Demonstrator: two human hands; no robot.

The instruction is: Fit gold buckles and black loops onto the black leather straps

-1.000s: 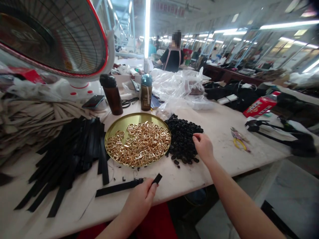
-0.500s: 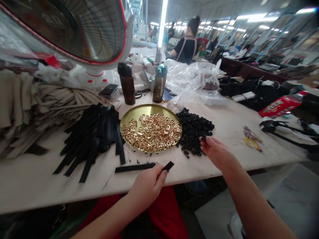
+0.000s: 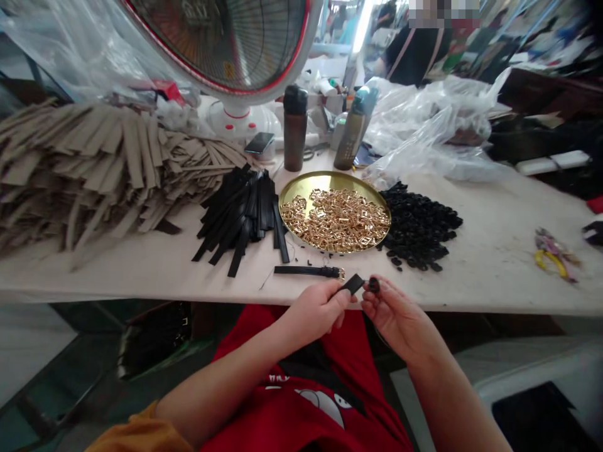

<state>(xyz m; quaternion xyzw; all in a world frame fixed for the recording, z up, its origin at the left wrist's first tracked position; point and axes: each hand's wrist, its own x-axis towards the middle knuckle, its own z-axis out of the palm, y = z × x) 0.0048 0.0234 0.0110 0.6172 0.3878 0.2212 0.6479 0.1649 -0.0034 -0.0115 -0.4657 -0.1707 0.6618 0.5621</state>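
My left hand (image 3: 327,306) pinches a black strap (image 3: 353,284) whose flat end sticks out past the thumb. Close to that end, my right hand (image 3: 400,317) holds a small black loop (image 3: 374,285) between thumb and fingertips; whether loop and strap touch I cannot tell. Just beyond the left hand, a finished-looking black strap with a gold buckle (image 3: 342,274) lies on the table. A gold round tray (image 3: 305,182) behind it carries many gold buckles (image 3: 346,216). To the tray's right is a heap of black loops (image 3: 421,223); more black straps (image 3: 245,213) lie to its left.
Beige strips (image 3: 113,163) are piled on the left of the table (image 3: 499,251). A fan (image 3: 235,50), two bottles (image 3: 294,135) and a phone (image 3: 260,143) stand or lie at the back. Plastic bags (image 3: 443,138) and yellow-handled pliers (image 3: 551,257) are to the right.
My right hand has come away from the heap of black loops, bringing one loop to the strap's end in my left hand. The view has turned left and downward.
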